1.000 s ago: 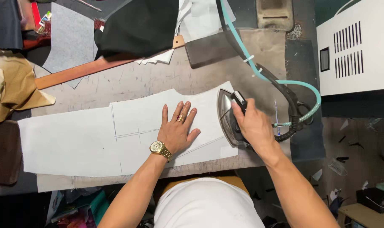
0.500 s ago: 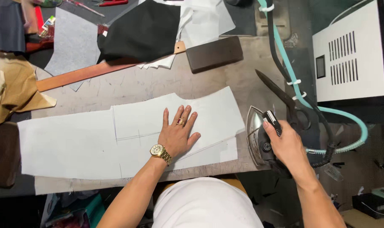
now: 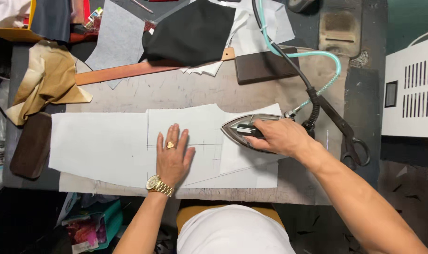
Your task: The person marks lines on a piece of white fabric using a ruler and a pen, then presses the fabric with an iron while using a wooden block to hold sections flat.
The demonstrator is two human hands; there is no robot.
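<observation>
One iron [image 3: 251, 130], one pair of scissors [image 3: 343, 131], two dark blocks [image 3: 266, 66], one wooden ruler [image 3: 129, 71].

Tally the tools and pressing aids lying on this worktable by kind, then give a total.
Grey steam iron with dark handle, under the right hand: 1
Dark rectangular pressing blocks: 2
Long brown wooden ruler: 1
Black-handled scissors: 1
Total: 5
The left hand lies flat on the white fabric panel.
</observation>
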